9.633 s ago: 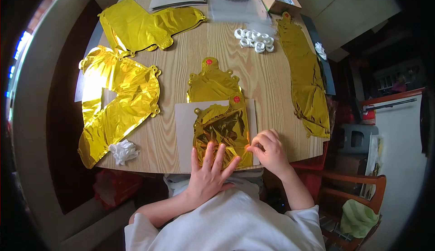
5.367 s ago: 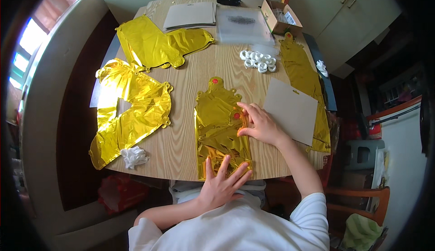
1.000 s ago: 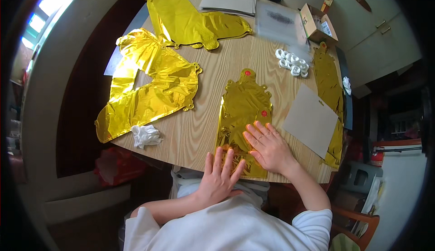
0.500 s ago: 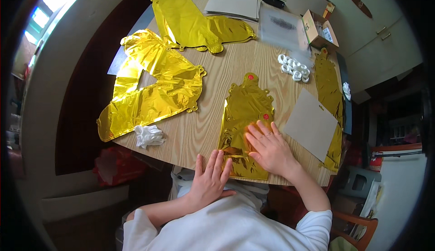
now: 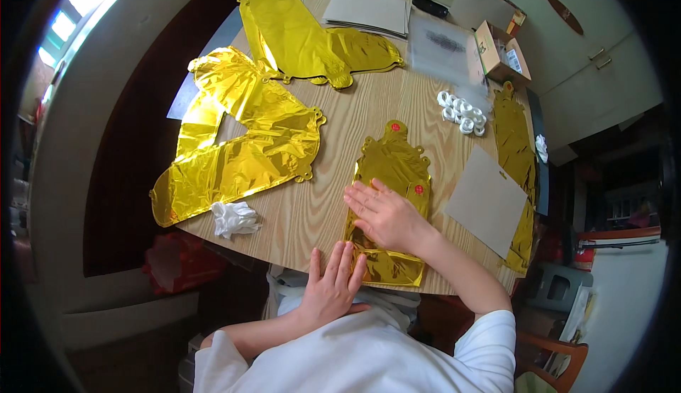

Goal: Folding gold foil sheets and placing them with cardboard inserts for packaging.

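Directly in front of me a gold foil balloon (image 5: 394, 159) lies flat and folded, its tabs along the upper edges and two small red stickers on it. My right hand (image 5: 383, 216) rests flat across its middle, fingers stretched toward the left edge. At the balloon's lower left corner my left hand (image 5: 333, 279) lies open, fingertips on the foil and table edge. Neither hand is gripping anything. To the left, another gold foil balloon (image 5: 248, 152) is spread out, crinkled and unfolded.
Stacked gold foil balloons (image 5: 291, 38) lie at the back, near grey cards (image 5: 369, 10). At right are coiled white ribbons (image 5: 462, 113), a grey card (image 5: 488, 201) over a long gold foil piece (image 5: 512, 130), and a cardboard box (image 5: 500, 52). Crumpled white gloves (image 5: 235, 219) sit front left.
My right hand has slid left across the folded balloon, from its right edge to its left side. My left hand stays almost in place.
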Motion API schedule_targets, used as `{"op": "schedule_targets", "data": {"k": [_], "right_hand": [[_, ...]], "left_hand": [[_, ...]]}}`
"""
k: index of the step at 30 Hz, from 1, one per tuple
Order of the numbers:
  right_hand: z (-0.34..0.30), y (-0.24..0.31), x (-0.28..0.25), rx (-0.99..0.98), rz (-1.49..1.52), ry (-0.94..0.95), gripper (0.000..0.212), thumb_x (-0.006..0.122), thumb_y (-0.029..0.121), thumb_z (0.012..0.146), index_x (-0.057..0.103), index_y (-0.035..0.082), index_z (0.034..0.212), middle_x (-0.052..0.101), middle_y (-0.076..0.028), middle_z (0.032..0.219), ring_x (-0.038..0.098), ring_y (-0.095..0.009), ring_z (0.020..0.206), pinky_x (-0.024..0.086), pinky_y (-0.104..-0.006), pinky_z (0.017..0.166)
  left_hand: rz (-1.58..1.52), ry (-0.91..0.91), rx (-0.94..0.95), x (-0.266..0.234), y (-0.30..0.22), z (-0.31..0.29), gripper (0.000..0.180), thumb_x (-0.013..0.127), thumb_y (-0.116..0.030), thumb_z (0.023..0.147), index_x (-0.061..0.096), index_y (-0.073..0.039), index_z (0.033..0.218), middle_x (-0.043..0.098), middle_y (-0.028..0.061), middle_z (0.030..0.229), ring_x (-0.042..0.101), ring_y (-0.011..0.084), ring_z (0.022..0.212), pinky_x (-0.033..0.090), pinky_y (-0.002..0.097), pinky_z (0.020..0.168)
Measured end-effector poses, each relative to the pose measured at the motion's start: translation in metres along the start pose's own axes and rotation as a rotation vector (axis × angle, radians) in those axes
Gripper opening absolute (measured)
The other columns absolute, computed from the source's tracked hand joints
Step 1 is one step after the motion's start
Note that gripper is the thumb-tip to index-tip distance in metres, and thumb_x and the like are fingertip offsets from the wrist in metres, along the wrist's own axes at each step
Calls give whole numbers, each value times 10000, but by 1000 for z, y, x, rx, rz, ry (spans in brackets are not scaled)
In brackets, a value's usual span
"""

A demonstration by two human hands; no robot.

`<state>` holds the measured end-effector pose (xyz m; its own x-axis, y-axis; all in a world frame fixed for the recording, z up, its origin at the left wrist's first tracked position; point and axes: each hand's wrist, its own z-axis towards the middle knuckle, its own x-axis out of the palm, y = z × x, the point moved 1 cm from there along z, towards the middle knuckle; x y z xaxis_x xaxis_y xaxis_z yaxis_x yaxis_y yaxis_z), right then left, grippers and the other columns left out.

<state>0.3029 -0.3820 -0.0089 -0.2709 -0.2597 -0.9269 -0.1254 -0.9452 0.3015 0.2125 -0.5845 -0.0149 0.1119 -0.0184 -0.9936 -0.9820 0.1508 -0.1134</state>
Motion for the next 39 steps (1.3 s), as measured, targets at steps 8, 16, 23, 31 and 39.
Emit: {"op": "schedule_targets", "data": {"k": [8,16,23,31,39], "right_hand": [[23,-28,7,36,-35,-27,459,621,222,910,562,26,1321,554,-104,1384,477,-259,1331,320,-496,1133],[15,-11,-58,207,-98,-255,352,627,217,903,635,66,1221,597,-100,1308,533,-281,1242,381,-445,1067],[-96,89,-52,603,-74,-422,254,743,84,784,648,82,1020,613,-68,982,598,-262,909,481,-384,796],[-127,120,-16,629,-212,-451,182,719,120,806,695,93,985,654,-19,1026,614,-199,1004,472,-349,860],[-145,99,-2,442,-171,-340,263,661,179,867,701,55,1096,663,-51,1170,582,-185,1190,412,-387,1076]], "left_hand": [[-5,-25,15,2,3,0,1000,545,-731,746,385,-36,1448,369,283,1473,316,403,1404,248,699,1055],[29,-1,135,-11,17,6,966,480,-755,774,412,-66,1448,389,271,1457,392,370,1314,295,679,1022],[-91,19,271,-30,42,19,911,513,-737,776,482,-72,1399,471,223,1375,478,300,1225,353,584,956],[-47,-32,352,-30,49,29,858,563,-691,782,536,-41,1341,548,179,1275,535,279,1059,349,488,947],[-66,-122,280,-17,48,30,552,731,-322,759,629,-116,1261,552,90,1254,531,218,1086,378,462,961]]}}
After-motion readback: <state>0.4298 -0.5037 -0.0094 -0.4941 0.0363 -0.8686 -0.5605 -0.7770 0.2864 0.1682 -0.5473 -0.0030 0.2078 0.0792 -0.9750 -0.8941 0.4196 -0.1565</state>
